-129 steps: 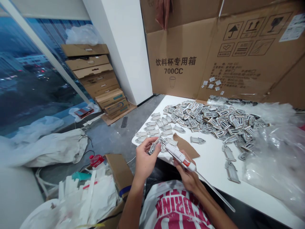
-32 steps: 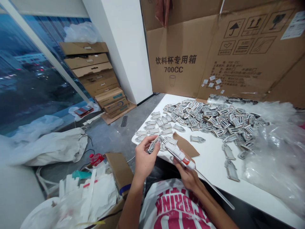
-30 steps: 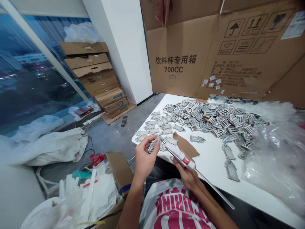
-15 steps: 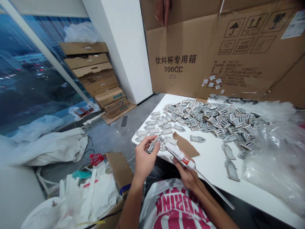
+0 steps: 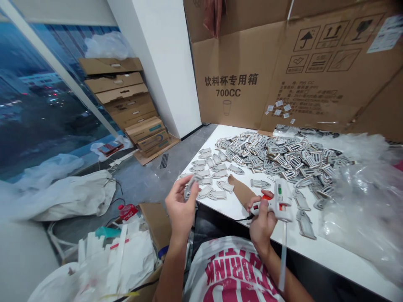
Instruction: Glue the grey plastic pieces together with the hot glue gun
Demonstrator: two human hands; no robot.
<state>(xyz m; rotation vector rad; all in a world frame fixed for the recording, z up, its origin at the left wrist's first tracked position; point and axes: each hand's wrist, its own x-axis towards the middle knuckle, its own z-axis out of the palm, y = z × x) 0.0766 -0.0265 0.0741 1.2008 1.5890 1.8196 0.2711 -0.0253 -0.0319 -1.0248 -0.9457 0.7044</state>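
Two hands are full. The left hand (image 5: 181, 207) is pinched nearly closed, thumb against fingertips, on a small grey piece (image 5: 191, 186). The right hand (image 5: 262, 224) is wrapped round the grip of a glue gun (image 5: 283, 201).

The piece is up by the left corner of the table (image 5: 215, 136), at the far end of the left hand from the person. It is tilted, its long axis seeming to slant up to the right, though the fingers cover part of it. The glue gun is well apart from it, off to the right over the table's front. Its barrel lies roughly fore and aft, with the glue stick (image 5: 283, 251) trailing back towards the person; the nozzle is hard to make out.

Of the two, the left hand is nearer the loose pieces (image 5: 219, 174), which lie flat just beyond it to the right. The right hand is nearer the cardboard scrap (image 5: 241, 193). The heap (image 5: 280, 155) lies behind both.
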